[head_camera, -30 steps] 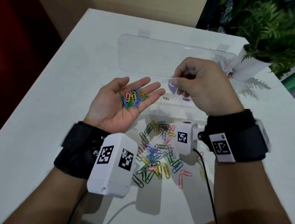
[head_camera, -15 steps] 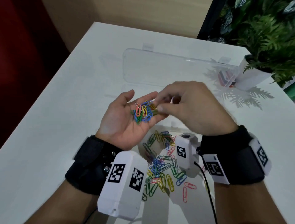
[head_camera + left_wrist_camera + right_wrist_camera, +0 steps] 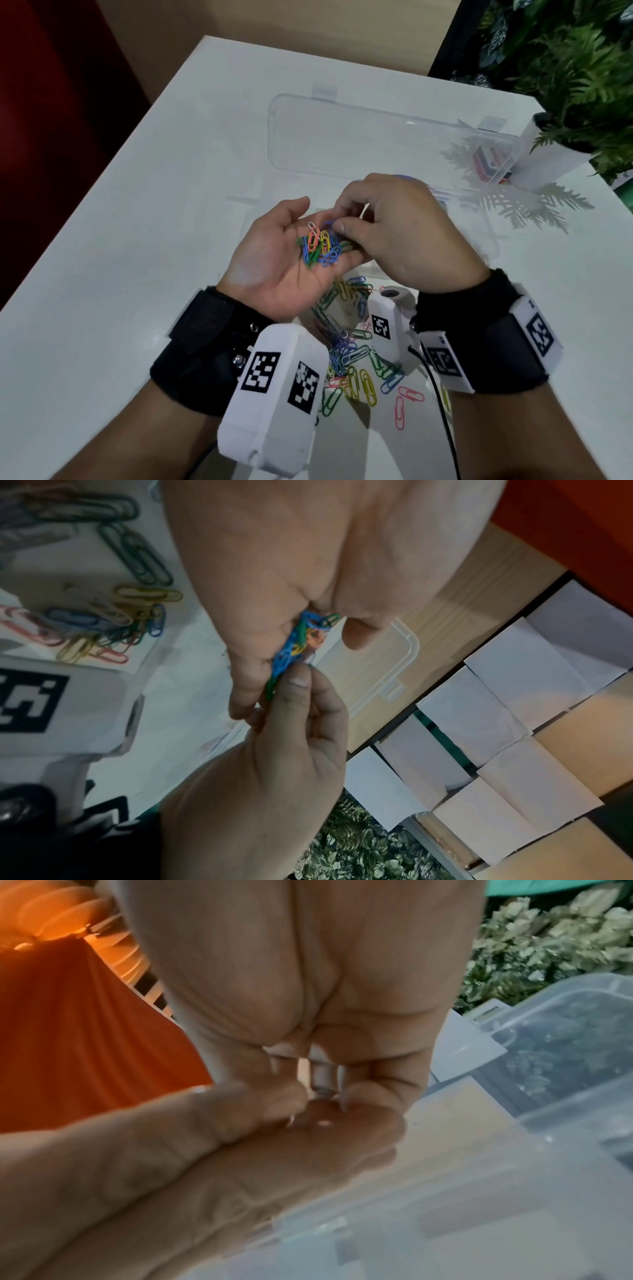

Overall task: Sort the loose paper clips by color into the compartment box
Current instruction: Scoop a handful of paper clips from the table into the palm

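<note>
Left hand: lying palm up (image 3: 274, 270) over the near edge of the box, fingers relaxed and only slightly cupped, carrying a small heap of clips; grip wide.
Clips in the palm: resting in a tangle (image 3: 320, 247) on the fingers and palm, showing blue, green, orange, yellow and white.
Right hand: reaching in from the right (image 3: 394, 236), back up, thumb and forefinger pinching at the far right edge of the heap; grip narrow, closing on a blue clip (image 3: 329, 223).
Wrist views: showing the pinch from the side in the left one, fingertips (image 3: 297, 680) touching the blue and green wires; showing blurred fingers meeting over the left palm in the right one.
Loose clips: lying scattered in a mixed pile (image 3: 356, 363) on the tabletop, near side of the box, partly hidden under the wrist cameras.
Box: sitting clear and open (image 3: 479, 236) just beyond the hands, lid (image 3: 376, 137) lying flat on the far side.
Tabletop: showing white (image 3: 137, 240), with a potted plant (image 3: 565, 85) standing at the far right corner.
</note>
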Demonstrator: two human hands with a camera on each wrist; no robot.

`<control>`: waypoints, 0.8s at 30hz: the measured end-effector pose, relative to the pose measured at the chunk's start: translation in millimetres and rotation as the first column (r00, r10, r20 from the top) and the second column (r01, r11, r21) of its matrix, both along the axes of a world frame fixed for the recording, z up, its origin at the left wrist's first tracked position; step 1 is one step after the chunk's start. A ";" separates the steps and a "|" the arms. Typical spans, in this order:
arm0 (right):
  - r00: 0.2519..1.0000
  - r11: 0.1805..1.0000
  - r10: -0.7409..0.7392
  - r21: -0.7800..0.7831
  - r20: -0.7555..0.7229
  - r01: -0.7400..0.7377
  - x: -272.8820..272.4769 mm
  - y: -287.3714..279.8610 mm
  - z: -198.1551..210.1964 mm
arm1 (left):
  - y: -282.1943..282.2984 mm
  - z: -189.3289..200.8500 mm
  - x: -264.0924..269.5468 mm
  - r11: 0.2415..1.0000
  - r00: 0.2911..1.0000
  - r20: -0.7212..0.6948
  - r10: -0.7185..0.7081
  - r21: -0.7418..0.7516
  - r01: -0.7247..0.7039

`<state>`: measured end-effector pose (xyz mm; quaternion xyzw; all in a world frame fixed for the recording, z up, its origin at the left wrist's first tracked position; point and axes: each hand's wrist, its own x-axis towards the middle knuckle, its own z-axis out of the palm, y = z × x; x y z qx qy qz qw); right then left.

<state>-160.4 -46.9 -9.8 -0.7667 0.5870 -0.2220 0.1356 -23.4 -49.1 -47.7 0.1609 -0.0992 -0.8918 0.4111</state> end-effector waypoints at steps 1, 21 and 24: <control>0.999 1.000 -0.018 -0.018 0.033 0.019 -0.6 -0.4 -0.4 | -1.3 -0.5 1.3 1.000 1.000 0.009 0.006 -0.004 -0.006; 0.989 0.991 0.123 0.042 0.078 -0.127 3.8 5.7 10.6 | -11.2 4.7 5.7 0.999 0.996 0.083 0.033 -0.021 -0.031; 0.989 0.998 0.010 -0.066 0.147 0.000 -5.8 4.6 15.1 | -13.6 10.5 4.2 0.999 0.998 0.050 0.031 0.005 -0.031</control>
